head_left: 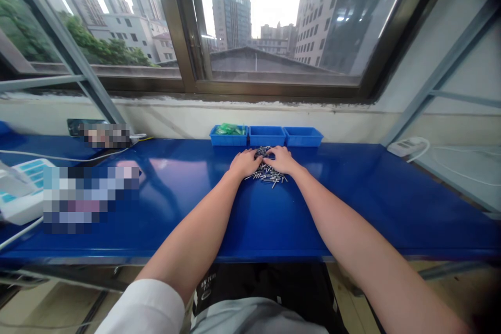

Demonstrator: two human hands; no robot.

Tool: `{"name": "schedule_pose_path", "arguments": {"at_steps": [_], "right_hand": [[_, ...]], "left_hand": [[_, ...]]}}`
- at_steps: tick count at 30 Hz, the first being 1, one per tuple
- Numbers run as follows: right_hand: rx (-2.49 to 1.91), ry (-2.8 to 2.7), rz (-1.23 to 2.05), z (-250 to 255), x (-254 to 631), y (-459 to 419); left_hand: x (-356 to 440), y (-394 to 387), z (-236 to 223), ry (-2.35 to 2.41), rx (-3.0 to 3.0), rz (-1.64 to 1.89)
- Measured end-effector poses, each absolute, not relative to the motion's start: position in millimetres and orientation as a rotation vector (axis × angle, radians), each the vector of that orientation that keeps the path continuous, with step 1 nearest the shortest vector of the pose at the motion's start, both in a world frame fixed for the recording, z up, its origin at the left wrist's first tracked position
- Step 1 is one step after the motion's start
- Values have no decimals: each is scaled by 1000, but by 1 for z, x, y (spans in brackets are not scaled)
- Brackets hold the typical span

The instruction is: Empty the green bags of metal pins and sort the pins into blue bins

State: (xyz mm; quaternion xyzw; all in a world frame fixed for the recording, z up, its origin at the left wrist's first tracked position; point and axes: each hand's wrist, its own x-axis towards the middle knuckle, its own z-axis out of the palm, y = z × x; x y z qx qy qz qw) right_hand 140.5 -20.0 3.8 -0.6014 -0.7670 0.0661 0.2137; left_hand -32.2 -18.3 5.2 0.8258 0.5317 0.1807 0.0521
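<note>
A heap of small, thin silver-grey metal pieces (270,172), nail- or screw-like, lies on the blue tabletop (168,219); their exact kind is too small to make out. My left hand (245,163) rests at the heap's left side, fingers curved and thumb reaching inward over the pieces. On the right side, my right hand (282,159) arches over the heap, its thumb apart from the bent fingers. Both hands touch the pile, and the two thumbs come close together at its middle. Some fingertips are hidden among the pieces.
Behind the heap stand a blue bin (229,138) with green plastic-like material, a middle blue bin (266,139) and a right blue bin (302,139). A white device (23,193) is at left; a white power strip (407,146) lies at right. Slanted metal frames flank the window.
</note>
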Motion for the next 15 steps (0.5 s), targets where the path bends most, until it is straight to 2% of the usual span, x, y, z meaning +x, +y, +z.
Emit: {"name": "schedule_pose_path", "arguments": {"at_steps": [15], "right_hand": [[-1485, -2107, 223, 3, 143, -17]], "left_hand": [[-32, -22, 9, 1643, 2535, 505]]}}
